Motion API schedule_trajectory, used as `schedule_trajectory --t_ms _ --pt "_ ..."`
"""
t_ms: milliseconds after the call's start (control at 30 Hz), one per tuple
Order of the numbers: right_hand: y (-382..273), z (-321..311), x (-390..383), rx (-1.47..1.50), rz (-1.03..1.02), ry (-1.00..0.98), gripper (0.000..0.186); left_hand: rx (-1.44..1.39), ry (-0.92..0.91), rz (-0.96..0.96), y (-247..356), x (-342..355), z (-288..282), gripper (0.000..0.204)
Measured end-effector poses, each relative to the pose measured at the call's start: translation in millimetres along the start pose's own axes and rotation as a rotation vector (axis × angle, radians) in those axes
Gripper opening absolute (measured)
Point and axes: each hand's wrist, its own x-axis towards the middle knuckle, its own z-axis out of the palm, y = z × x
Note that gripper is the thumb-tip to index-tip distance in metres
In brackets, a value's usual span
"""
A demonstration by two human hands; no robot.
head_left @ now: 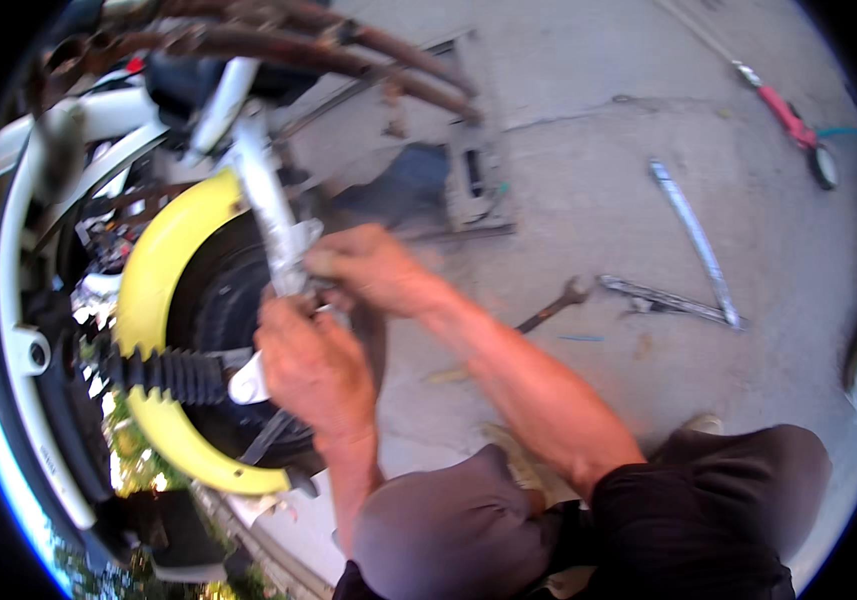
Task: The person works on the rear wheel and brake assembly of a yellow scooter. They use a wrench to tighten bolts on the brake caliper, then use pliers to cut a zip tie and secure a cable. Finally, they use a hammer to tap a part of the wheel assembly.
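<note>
In front of me is a wheel with a black tyre [193, 300] under a curved yellow fender [138, 300]. A silver-white metal bar [266, 200] slopes down across its upper side. My right hand [373, 268] is closed at the lower end of that bar, thumb and fingers pinched together. Just below it, my left hand [313, 360] has its fingers bent around the same joint. A small metal part shows between the two hands, but the fingers hide most of it. Beside my left hand lie a white bracket [248, 382] and a ribbed black rubber boot [173, 375].
Rusty tubes [348, 55] cross above the wheel. On the concrete floor lie an open-end wrench [550, 305], a dark metal tool [663, 298], a shiny metal strip [693, 240] and a pink-handled tool [786, 118] with a hose. A grey metal frame [473, 185] stands behind my hands.
</note>
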Motion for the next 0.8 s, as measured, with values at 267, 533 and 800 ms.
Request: schedule_trajectory --t_ms 267,533,800 --pt "42 -18 -1 0.492 0.043 -0.182 0.038 -0.114 0.013 0.031 -3 -1 9 0.027" --pt "61 2 3 0.467 -0.047 -0.227 0.063 -0.104 -0.059 0.016 -14 -2 5 0.037" --pt "68 28 15 0.356 -0.218 -0.079 0.042 -0.06 0.029 0.067 -20 -4 15 0.028"
